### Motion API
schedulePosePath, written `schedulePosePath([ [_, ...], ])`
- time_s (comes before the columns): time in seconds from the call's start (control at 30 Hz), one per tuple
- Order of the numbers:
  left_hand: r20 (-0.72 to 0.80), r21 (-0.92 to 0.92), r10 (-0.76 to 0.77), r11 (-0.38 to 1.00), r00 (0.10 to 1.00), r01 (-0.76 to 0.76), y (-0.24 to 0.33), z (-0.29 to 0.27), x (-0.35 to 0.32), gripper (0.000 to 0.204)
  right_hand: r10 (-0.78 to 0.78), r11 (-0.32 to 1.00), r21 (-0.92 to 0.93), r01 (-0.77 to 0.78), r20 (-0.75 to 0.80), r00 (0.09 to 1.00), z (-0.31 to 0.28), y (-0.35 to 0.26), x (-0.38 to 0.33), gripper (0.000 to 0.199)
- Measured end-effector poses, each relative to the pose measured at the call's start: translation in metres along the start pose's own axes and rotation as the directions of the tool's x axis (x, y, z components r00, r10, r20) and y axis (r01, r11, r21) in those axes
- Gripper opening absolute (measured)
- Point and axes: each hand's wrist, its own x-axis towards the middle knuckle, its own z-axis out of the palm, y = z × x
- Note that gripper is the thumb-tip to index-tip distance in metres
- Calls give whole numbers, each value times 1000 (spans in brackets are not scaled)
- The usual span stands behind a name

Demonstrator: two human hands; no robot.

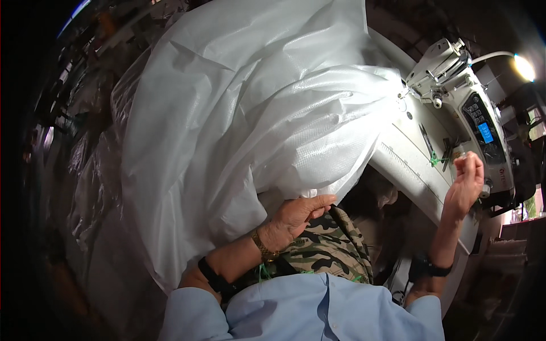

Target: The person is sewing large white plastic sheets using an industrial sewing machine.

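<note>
Past the near edge of the sewing table [420, 181], my left hand [297, 216] pinches plastic sheeting [273, 142]; its weight could slip it; my right hand [466, 181], fingertips together.

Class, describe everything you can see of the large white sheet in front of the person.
The large white, glossy plastic-looking sheet has a fine woven-looking texture. It lies in loose folds and creases across the left and middle of the view, with its right side bunched toward the white sewing machine with a blue display, where bright light washes out detail. The bare left hand grips its lower edge; the bare right hand is clear of it.
</note>
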Motion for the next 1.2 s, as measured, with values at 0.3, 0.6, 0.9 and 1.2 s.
schedulePosePath([
  [0.3,21,12,43,999,999,-43,0,2,0,11,457,695,-651,307,728,511,51,-47,-85,21],
  [0.6,-38,-6,26,1000,999,-26,-1,6,0,10,189,667,-342,662,937,293,78,-31,-106,20],
  [0.9,-46,-62,47,997,998,-50,-1,8,-2,9,-372,650,-165,741,782,500,104,-7,-107,30],
  [1.2,6,-62,41,997,999,-40,-2,0,-2,10,-424,640,-27,768,821,382,117,7,-100,24],
])
